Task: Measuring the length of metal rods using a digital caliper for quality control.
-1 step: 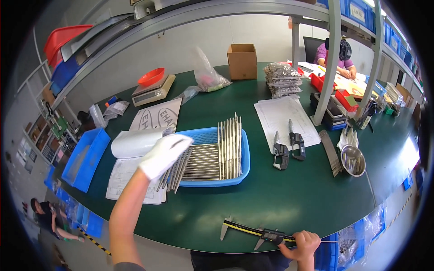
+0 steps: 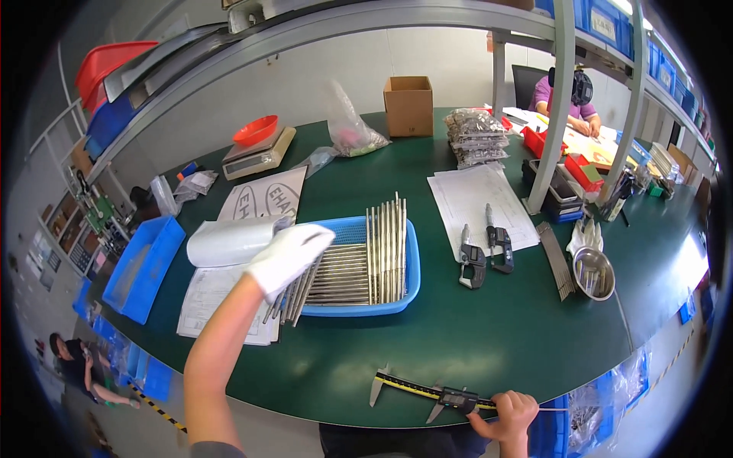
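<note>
My left hand [image 2: 290, 259], in a white glove, reaches over the left end of a blue plastic basket [image 2: 414, 263]. Its fingers are drawn together above a bundle of slanted metal rods [image 2: 299, 294], whose upper ends it covers; what they pinch is hidden. Inside the basket, more thin metal rods [image 2: 340, 275] lie crosswise, and an upright-looking stack [image 2: 388, 252] lies lengthwise over the right side. At the front edge of the table my bare right hand [image 2: 510, 416] grips a digital caliper [image 2: 458, 400] by its right end. The caliper jaws are apart with nothing between them.
Two micrometers [image 2: 473, 263] and paper sheets [image 2: 489, 198] lie right of the basket. Beyond are flat strips [image 2: 556, 259] and a metal bowl [image 2: 595, 263]. An empty-looking blue tray [image 2: 145, 267] stands left, a scale [image 2: 259, 153] behind. A shelf post [image 2: 560, 114] rises at right; a co-worker sits beyond.
My left hand has shifted slightly to the right over the rods. My right hand and the caliper stay nearly where they were.
</note>
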